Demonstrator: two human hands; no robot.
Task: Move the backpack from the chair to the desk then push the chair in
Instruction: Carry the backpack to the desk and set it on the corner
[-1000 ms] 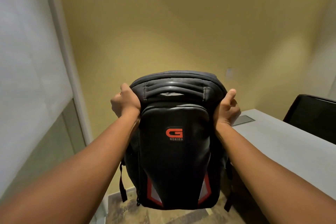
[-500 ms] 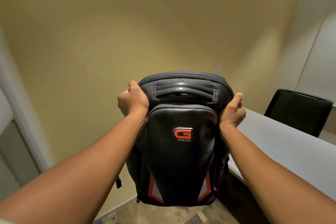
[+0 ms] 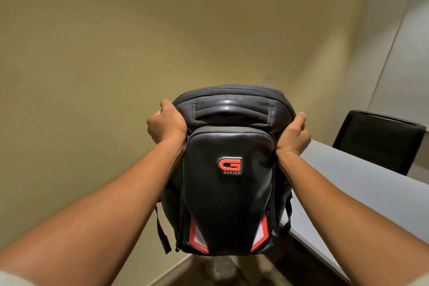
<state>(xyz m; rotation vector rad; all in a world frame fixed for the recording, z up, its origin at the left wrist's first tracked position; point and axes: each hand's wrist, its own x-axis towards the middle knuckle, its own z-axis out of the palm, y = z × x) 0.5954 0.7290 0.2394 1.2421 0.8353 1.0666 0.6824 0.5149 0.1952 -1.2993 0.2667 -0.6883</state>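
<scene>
The person holds the black backpack point(image 3: 228, 169) in the air at centre frame, left hand point(image 3: 166, 122) and right hand point(image 3: 293, 134) clamped on its upper sides, so the carry seems underway, and next it needs swinging right onto the desk point(image 3: 362, 190).

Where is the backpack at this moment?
In the head view it hangs mid-frame, the backpack held up between the left hand and right hand, just left of the desk.

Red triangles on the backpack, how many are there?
2. One red triangle sits at the backpack's bottom left corner, the other at its bottom right. The far side is hidden.
</scene>
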